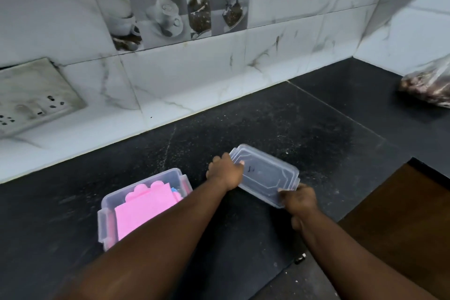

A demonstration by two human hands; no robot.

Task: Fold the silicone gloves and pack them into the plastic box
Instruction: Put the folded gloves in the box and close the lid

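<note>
Head view showed my left hand (225, 173) and right hand (298, 200) gripping opposite ends of the clear lid (265, 175), light and slightly flexible I judged, while folded pink gloves (143, 209) sat in the plastic box (103, 224) lower left on the worktop (267, 117).

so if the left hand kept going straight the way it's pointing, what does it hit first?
The left hand already grips the clear lid. Beyond that, probably bare black counter, then the tiled wall; depth is unclear.
</note>
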